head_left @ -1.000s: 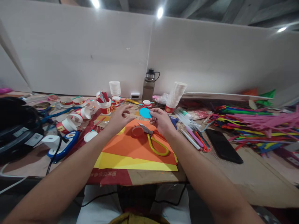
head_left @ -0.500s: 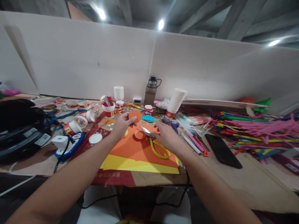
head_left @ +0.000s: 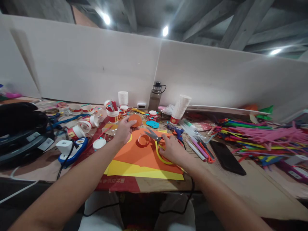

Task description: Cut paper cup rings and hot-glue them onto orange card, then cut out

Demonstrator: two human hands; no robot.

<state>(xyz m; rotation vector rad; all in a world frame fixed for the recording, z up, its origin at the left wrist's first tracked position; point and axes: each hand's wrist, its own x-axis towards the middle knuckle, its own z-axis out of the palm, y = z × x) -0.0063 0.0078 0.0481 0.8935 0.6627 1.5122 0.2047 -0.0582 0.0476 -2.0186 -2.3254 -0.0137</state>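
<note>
Between the fingers and thumb of my left hand [head_left: 124,130] is an orange paper circle [head_left: 135,120], raised above the sheets. My right hand [head_left: 171,146] has its fingers round the yellow handles of a pair of scissors [head_left: 156,138]. The grey blades are a little apart and point away to the left, over an orange sheet [head_left: 134,157]. A ring cut from a paper cup [head_left: 144,140] lies on that sheet, just left of the blades. Yellow sheets [head_left: 144,172] stick out beneath the orange one. Blue paper circles [head_left: 152,124] lie beyond the blades.
Behind stand a water bottle [head_left: 155,97] and a tall stack of paper cups [head_left: 180,110]. A glue gun [head_left: 176,130], markers [head_left: 198,150], a phone [head_left: 227,158] and pipe cleaners [head_left: 264,138] lie right. Leftward are cut cups [head_left: 75,132] and a power strip [head_left: 74,152].
My right hand has moved from above the scissors down onto their handles, and the blades have parted. My left hand still holds the orange circle, slightly lower and more tilted.
</note>
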